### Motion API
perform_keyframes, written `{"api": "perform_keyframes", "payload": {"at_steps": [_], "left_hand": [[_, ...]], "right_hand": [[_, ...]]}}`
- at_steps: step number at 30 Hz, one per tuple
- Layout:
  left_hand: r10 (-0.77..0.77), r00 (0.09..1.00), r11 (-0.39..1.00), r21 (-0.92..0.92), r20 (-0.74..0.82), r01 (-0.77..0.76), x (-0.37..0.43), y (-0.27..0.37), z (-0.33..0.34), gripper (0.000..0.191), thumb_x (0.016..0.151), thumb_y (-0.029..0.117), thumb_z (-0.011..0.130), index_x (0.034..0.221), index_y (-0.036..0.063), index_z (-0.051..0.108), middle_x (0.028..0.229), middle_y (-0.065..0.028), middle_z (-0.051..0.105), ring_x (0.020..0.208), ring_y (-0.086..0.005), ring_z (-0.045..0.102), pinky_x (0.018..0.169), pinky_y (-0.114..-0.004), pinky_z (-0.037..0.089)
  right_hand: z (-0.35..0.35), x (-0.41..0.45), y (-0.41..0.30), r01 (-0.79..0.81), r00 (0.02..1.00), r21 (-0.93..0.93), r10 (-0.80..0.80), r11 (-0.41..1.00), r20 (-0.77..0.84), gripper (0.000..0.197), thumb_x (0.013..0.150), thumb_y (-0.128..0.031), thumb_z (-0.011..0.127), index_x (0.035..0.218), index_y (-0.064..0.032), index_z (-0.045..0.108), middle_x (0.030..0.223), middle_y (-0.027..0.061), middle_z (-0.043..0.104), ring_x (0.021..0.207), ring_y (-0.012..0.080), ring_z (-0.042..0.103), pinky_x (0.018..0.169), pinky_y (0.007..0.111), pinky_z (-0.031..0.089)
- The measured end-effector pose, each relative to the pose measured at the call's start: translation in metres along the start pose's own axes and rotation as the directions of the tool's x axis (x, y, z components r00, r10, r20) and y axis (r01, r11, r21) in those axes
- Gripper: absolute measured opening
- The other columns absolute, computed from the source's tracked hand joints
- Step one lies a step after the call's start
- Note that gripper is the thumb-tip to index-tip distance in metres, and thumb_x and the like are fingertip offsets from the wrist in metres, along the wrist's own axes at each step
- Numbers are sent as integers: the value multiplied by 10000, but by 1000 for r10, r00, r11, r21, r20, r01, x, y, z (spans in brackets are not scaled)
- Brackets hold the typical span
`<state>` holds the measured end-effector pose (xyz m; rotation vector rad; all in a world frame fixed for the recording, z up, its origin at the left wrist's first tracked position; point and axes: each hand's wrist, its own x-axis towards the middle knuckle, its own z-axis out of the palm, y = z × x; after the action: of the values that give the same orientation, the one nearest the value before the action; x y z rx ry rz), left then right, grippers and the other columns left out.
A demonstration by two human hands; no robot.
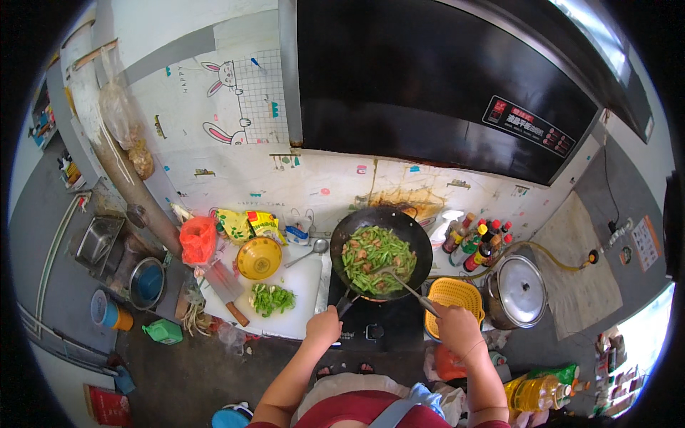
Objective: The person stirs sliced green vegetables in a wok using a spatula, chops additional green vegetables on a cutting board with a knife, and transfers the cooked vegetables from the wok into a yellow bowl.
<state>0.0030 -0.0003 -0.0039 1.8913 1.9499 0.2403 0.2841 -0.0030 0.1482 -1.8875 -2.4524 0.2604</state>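
Note:
A black wok [335, 251] sits on the stove [396, 326], filled with cut green beans and pieces of meat [364, 262]. My left hand [324, 326] grips the wok's handle [348, 304] at its near side. In my right hand [457, 329] is a metal spatula [409, 289], its head down among the beans. Left of the stove, chopped green vegetable [273, 299] lies on a white cutting board [302, 267], with a cleaver [230, 289] at the board's left edge. Behind it stand a yellow bowl [259, 258] and a metal ladle [319, 246].
Right of the wok are a yellow basket [455, 294], several sauce bottles [473, 246], a spray bottle [443, 227] and a lidded pot [519, 294]. A yellow hose [556, 259] runs behind the pot. A red plastic bag [198, 239] sits at the left. The range hood [428, 96] hangs above.

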Motion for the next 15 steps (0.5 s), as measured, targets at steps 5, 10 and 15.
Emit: {"api": "perform_keyframes", "payload": {"at_steps": [5,10,15], "left_hand": [[-11,1000,1000,7,24,11,0,2,-4,310,804,231,657,935,-7,508,777,-191,658,757,-361,655,657,-450,523],[-4,1000,1000,20,18,4,-1,1,-2,314,801,226,657,938,-11,504,770,-193,656,745,-365,655,650,-453,522],[5,1000,1000,18,17,-5,0,3,-3,313,797,223,660,937,-11,506,764,-197,654,736,-366,654,644,-452,522]], "right_hand": [[-22,-11,-3,21,1000,33,-21,999,-10,383,817,-156,549,1198,-121,563,795,196,628,748,369,616,672,468,488],[-15,-15,-9,87,994,10,-88,996,64,364,815,-147,554,1177,-107,561,785,199,625,748,383,613,665,471,485],[34,2,-7,39,999,-13,-40,999,-13,329,797,-106,587,1125,-85,571,779,162,624,702,351,633,610,443,510]]}}
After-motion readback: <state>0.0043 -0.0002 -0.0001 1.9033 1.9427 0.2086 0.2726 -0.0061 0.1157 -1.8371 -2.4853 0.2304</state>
